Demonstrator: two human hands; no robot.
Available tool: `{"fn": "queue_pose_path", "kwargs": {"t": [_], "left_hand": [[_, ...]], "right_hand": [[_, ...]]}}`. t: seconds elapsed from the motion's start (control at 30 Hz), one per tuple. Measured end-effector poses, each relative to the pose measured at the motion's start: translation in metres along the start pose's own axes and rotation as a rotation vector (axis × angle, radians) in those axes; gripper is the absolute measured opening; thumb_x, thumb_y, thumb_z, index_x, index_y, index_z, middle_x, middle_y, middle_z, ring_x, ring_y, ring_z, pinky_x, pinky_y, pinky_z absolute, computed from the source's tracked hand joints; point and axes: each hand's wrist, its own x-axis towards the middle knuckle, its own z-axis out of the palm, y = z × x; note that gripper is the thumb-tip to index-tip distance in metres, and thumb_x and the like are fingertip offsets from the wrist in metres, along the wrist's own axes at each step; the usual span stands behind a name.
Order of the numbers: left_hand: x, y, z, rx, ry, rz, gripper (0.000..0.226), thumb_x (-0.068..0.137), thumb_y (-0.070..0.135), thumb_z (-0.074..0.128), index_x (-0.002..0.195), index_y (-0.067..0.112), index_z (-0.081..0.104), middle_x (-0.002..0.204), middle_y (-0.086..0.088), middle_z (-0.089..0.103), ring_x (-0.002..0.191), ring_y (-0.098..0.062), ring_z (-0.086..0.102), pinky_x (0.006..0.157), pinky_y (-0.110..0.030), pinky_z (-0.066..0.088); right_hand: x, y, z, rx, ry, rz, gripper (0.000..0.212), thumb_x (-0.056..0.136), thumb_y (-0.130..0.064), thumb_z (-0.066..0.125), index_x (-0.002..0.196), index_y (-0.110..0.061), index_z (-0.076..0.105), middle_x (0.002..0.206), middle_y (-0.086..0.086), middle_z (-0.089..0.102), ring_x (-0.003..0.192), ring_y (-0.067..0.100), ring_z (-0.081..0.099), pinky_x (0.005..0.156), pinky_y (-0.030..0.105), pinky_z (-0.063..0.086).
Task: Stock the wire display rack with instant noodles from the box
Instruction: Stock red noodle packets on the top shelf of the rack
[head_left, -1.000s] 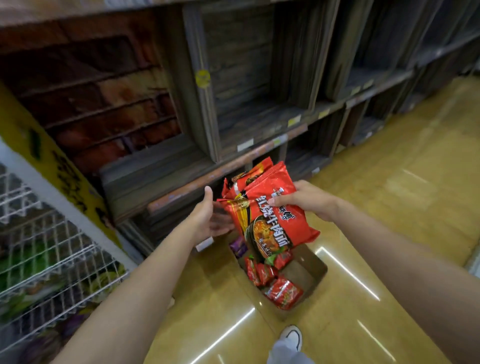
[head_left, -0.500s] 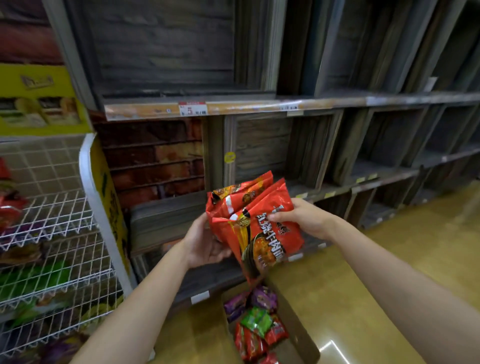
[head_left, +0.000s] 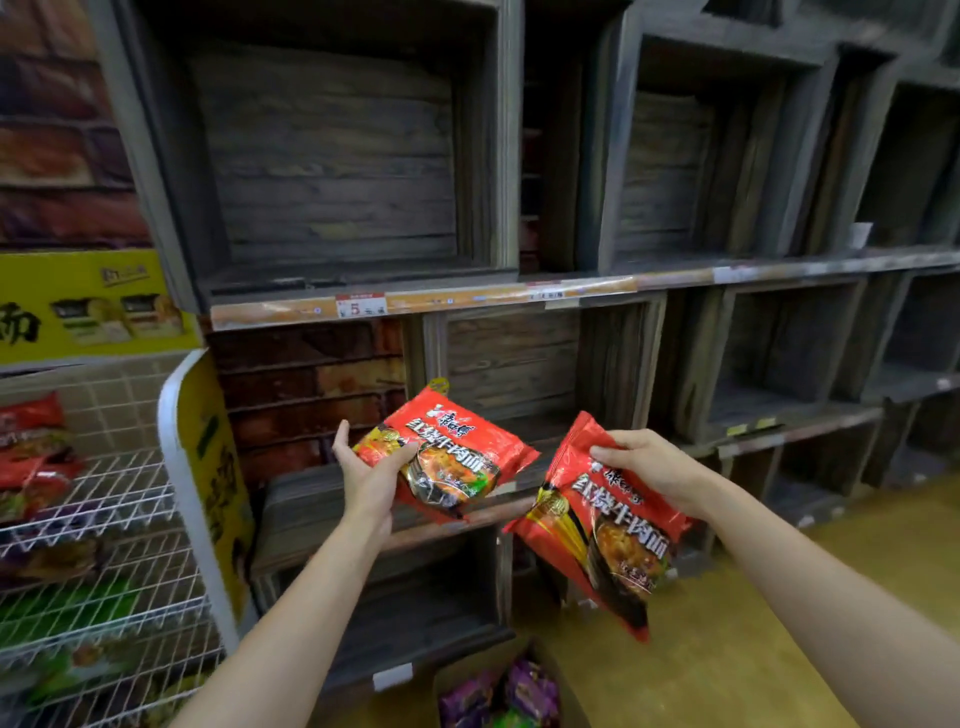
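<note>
My left hand (head_left: 370, 475) grips a red instant noodle packet (head_left: 457, 452) by its left end, held nearly flat at chest height. My right hand (head_left: 647, 467) holds a second red noodle packet (head_left: 608, 530) by its top edge, so it hangs tilted downward. The two packets are apart. The white wire display rack (head_left: 104, 519) stands at the left, with red, purple and green packets on its tiers. The cardboard box (head_left: 498, 691) sits on the floor at the bottom edge, with purple and green packets showing inside.
Dark wooden crate shelves (head_left: 519, 286) with orange price strips fill the wall ahead. A yellow side panel (head_left: 213, 467) and yellow header sign (head_left: 88, 306) frame the rack. Glossy yellow floor (head_left: 753, 597) lies to the right.
The view has tilted up from the box to the shelves. The packets, held together in both hands before, are now split, one in each hand, and the hands have moved apart.
</note>
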Motion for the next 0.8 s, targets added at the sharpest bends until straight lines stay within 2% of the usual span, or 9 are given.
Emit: {"fn": "queue_pose_path", "kwargs": {"t": [0.17, 0.27, 0.33, 0.4, 0.47, 0.53, 0.63, 0.7, 0.8], "left_hand": [[-0.016, 0.005, -0.004, 0.102, 0.051, 0.082, 0.117, 0.072, -0.002, 0.077, 0.147, 0.038, -0.003, 0.142, -0.014, 0.035, 0.114, -0.019, 0.046, 0.098, -0.047, 0.044], [-0.025, 0.006, -0.007, 0.070, 0.037, 0.072, 0.118, 0.071, 0.001, 0.078, 0.147, 0.038, -0.006, 0.140, -0.011, 0.036, 0.113, -0.018, 0.047, 0.092, -0.043, 0.046], [-0.031, 0.009, -0.012, 0.059, 0.016, 0.082, 0.120, 0.070, 0.001, 0.079, 0.146, 0.039, -0.006, 0.136, -0.007, 0.036, 0.115, -0.019, 0.048, 0.095, -0.044, 0.045], [-0.037, 0.013, -0.020, 0.052, 0.014, 0.071, 0.120, 0.071, -0.002, 0.077, 0.147, 0.038, -0.006, 0.128, -0.002, 0.038, 0.114, -0.019, 0.049, 0.098, -0.047, 0.044], [-0.042, 0.018, -0.031, 0.061, 0.008, 0.026, 0.109, 0.074, 0.000, 0.075, 0.148, 0.034, 0.002, 0.122, 0.000, 0.044, 0.112, -0.023, 0.053, 0.096, -0.052, 0.046], [-0.042, 0.025, -0.050, 0.073, -0.040, -0.047, 0.082, 0.074, 0.014, 0.078, 0.143, 0.017, 0.032, 0.121, -0.009, 0.057, 0.107, -0.030, 0.060, 0.092, -0.050, 0.050], [-0.042, 0.039, -0.089, 0.146, -0.081, -0.137, 0.054, 0.072, 0.043, 0.074, 0.107, 0.003, 0.064, 0.103, -0.018, 0.067, 0.088, -0.030, 0.064, 0.081, -0.039, 0.052], [-0.042, 0.047, -0.112, 0.279, -0.145, -0.175, 0.040, 0.079, 0.044, 0.064, 0.096, 0.007, 0.066, 0.089, -0.012, 0.069, 0.076, -0.022, 0.066, 0.070, -0.031, 0.055], [-0.051, 0.056, -0.132, 0.550, -0.351, -0.274, 0.023, 0.087, 0.032, 0.060, 0.108, 0.023, 0.058, 0.105, -0.002, 0.069, 0.090, -0.016, 0.067, 0.075, -0.028, 0.057]], "right_hand": [[0.019, -0.014, 0.018, 0.009, -0.116, -0.049, 0.021, 0.095, -0.025, 0.053, 0.106, -0.010, 0.063, 0.097, 0.013, 0.072, 0.091, 0.029, 0.069, 0.089, 0.042, 0.053], [0.034, -0.026, 0.047, 0.089, -0.180, -0.062, 0.019, 0.097, -0.024, 0.050, 0.106, -0.014, 0.063, 0.094, 0.009, 0.072, 0.086, 0.023, 0.069, 0.082, 0.036, 0.055], [0.041, -0.037, 0.067, 0.119, -0.213, -0.056, 0.017, 0.098, -0.023, 0.047, 0.106, -0.017, 0.061, 0.094, 0.007, 0.071, 0.082, 0.019, 0.068, 0.071, 0.029, 0.054], [0.046, -0.047, 0.087, 0.128, -0.258, -0.052, 0.017, 0.098, -0.023, 0.047, 0.107, -0.016, 0.060, 0.094, 0.008, 0.070, 0.080, 0.019, 0.067, 0.069, 0.028, 0.054], [0.052, -0.054, 0.106, 0.109, -0.309, -0.053, 0.021, 0.098, -0.023, 0.048, 0.109, -0.012, 0.061, 0.093, 0.010, 0.070, 0.078, 0.020, 0.067, 0.076, 0.033, 0.055], [0.054, -0.061, 0.122, 0.069, -0.345, -0.056, 0.022, 0.098, -0.022, 0.049, 0.109, -0.008, 0.061, 0.091, 0.010, 0.070, 0.076, 0.021, 0.067, 0.078, 0.035, 0.054], [0.055, -0.071, 0.144, -0.027, -0.406, -0.087, 0.020, 0.097, -0.023, 0.050, 0.102, -0.010, 0.064, 0.087, 0.008, 0.070, 0.074, 0.020, 0.067, 0.078, 0.034, 0.054], [0.054, -0.080, 0.160, -0.120, -0.452, -0.136, 0.020, 0.097, -0.024, 0.050, 0.102, -0.010, 0.064, 0.087, 0.007, 0.070, 0.074, 0.018, 0.067, 0.076, 0.031, 0.053], [0.054, -0.092, 0.194, -0.218, -0.510, -0.175, 0.026, 0.097, -0.024, 0.050, 0.109, -0.005, 0.063, 0.088, 0.007, 0.069, 0.074, 0.018, 0.066, 0.072, 0.028, 0.053]]}}
